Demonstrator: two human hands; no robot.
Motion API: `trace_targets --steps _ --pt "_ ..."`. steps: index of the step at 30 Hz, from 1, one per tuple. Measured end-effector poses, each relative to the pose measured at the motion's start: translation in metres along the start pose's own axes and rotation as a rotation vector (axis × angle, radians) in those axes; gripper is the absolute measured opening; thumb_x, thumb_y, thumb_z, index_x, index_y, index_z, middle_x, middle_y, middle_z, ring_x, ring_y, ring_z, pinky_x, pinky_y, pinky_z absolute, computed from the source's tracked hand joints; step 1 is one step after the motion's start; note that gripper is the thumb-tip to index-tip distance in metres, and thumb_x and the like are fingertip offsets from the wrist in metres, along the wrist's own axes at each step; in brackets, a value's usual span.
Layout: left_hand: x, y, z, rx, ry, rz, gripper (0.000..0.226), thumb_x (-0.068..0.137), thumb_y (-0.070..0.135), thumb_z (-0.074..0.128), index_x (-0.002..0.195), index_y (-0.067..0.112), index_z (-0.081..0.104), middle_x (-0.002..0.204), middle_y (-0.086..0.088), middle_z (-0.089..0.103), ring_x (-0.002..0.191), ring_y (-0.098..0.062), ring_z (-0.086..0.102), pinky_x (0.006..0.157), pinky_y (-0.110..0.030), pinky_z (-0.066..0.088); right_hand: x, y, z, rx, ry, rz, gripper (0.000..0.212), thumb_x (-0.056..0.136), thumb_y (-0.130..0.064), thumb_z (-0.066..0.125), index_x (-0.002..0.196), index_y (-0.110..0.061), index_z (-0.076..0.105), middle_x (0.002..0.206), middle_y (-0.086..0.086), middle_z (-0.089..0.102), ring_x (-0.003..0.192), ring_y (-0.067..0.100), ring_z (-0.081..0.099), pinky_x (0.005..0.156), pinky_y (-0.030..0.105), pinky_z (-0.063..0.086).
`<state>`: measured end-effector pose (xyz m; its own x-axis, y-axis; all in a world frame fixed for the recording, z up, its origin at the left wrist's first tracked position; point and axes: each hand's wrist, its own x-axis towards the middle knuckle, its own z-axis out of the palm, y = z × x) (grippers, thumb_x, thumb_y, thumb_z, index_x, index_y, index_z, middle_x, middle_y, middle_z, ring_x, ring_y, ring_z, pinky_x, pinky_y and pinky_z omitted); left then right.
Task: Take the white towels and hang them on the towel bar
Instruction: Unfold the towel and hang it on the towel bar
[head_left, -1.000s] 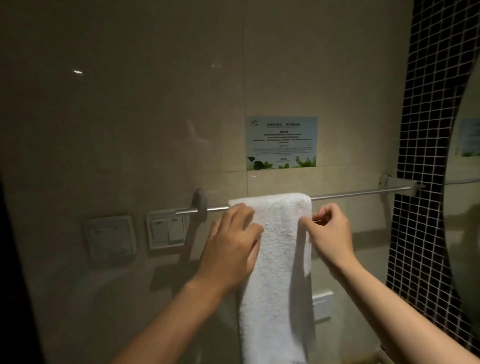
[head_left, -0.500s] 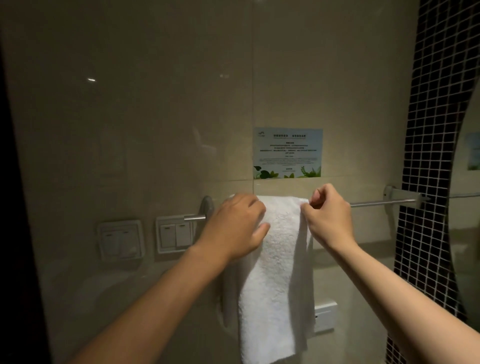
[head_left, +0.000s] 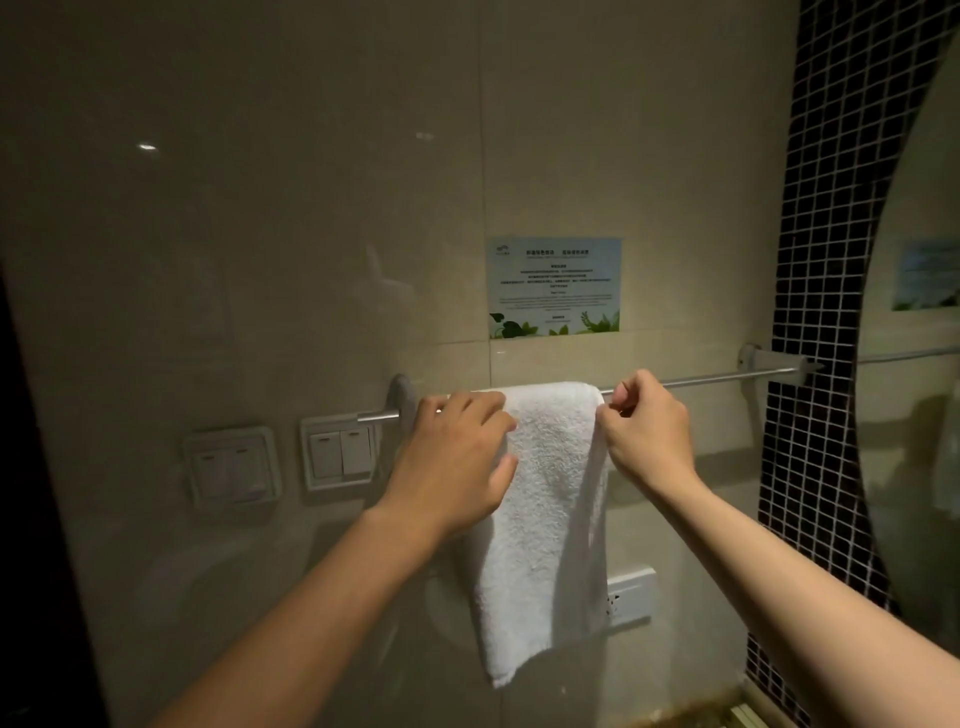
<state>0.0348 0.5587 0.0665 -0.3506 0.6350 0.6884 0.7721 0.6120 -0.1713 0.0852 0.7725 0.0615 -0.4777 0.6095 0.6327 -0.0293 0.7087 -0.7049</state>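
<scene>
A white towel (head_left: 545, 519) hangs folded over the metal towel bar (head_left: 717, 375) on the beige tiled wall, its lower end reaching down past a wall socket. My left hand (head_left: 457, 467) rests on the towel's left edge near the bar, fingers curled over the cloth. My right hand (head_left: 644, 426) pinches the towel's upper right edge just below the bar. The bar's left stretch is partly hidden behind my left hand and the towel.
Two light switch plates (head_left: 340, 454) sit left of the towel. A printed notice (head_left: 555, 287) is stuck above the bar. A white socket (head_left: 631, 595) is below right. Black mosaic tiles (head_left: 831, 312) and a round mirror (head_left: 924, 364) fill the right side.
Both hands rose from the towel's sides to its top at the bar and stay there. The view shifted a little; the towel hangs in about the same place.
</scene>
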Motion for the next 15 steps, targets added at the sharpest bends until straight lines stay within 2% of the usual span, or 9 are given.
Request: trace_targets --steps 3,7,11,15 --pt "-0.003 0.010 0.002 0.024 -0.016 0.050 0.043 0.088 0.039 0.057 0.126 0.021 0.063 0.146 -0.006 0.052 0.135 -0.023 0.046 0.107 -0.041 0.020 -0.005 0.001 -0.009 -0.028 -0.020 0.004 0.005 0.087 -0.019 0.061 0.086 -0.019 0.057 0.090 0.002 0.067 0.090 0.029 0.061 0.077 0.040 0.049" --pt "-0.004 0.043 0.017 -0.019 -0.017 0.152 0.050 0.088 0.042 0.056 0.133 0.020 0.057 0.156 -0.009 0.041 0.145 -0.026 0.035 0.116 -0.046 0.022 -0.027 0.011 -0.037 -0.176 -0.107 -0.087 0.030 0.088 -0.025 0.065 0.117 -0.018 0.063 0.122 0.001 0.066 0.115 0.022 0.060 0.095 0.038 0.048" --pt "0.005 0.089 0.039 -0.159 -0.031 0.226 0.054 0.092 0.044 0.053 0.140 0.020 0.050 0.161 -0.009 0.033 0.149 -0.027 0.026 0.118 -0.047 0.019 -0.053 0.033 -0.090 -0.480 -0.161 -0.247 0.046 0.088 -0.028 0.064 0.132 -0.016 0.058 0.135 0.003 0.062 0.126 0.024 0.056 0.106 0.041 0.044" --pt "0.019 0.155 0.063 -0.321 -0.038 0.377 0.058 0.093 0.046 0.054 0.145 0.021 0.046 0.161 -0.009 0.031 0.149 -0.027 0.026 0.119 -0.043 0.021 -0.093 0.063 -0.151 -0.735 -0.170 -0.162 0.051 0.090 -0.035 0.059 0.138 -0.019 0.053 0.141 0.002 0.056 0.130 0.022 0.052 0.109 0.039 0.043"
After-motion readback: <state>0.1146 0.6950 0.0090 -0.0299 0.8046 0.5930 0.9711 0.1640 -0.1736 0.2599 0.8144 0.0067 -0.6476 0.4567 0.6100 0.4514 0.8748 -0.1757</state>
